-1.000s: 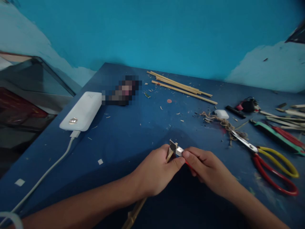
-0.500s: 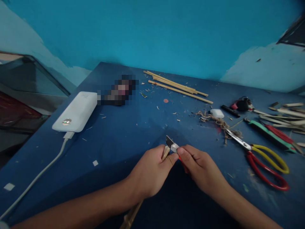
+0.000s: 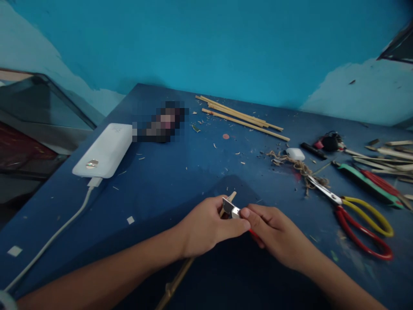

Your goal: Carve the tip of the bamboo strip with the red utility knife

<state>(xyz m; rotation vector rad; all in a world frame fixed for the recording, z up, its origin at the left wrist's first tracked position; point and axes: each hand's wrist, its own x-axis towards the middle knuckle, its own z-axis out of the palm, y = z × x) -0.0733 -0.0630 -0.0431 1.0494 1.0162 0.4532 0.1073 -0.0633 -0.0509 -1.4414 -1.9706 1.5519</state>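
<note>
My left hand (image 3: 209, 226) is closed around a thin bamboo stick (image 3: 175, 286). The stick slants up from the bottom edge, and its pale tip shows just past my fingers. In my right hand (image 3: 274, 230) is a red utility knife (image 3: 236, 212) with a short, broad blade. That blade lies across the stick close to its upper end. My left thumb reaches over to the knife, by my right fingertips. Most of the knife's red handle is hidden in my right hand.
Several trimmed sticks (image 3: 245, 119) lie at the back among shavings. On the right are scissors (image 3: 338, 199), tangled twine (image 3: 303, 170), a green-handled tool (image 3: 368, 183), a white case (image 3: 295, 153) and split strips (image 3: 387, 162). A white power bank (image 3: 105, 148) with a cable (image 3: 71, 226) sits left.
The stick's tip now sticks out further beyond my left hand. The knife blade has come down slightly, and my left thumb has extended along towards the right hand.
</note>
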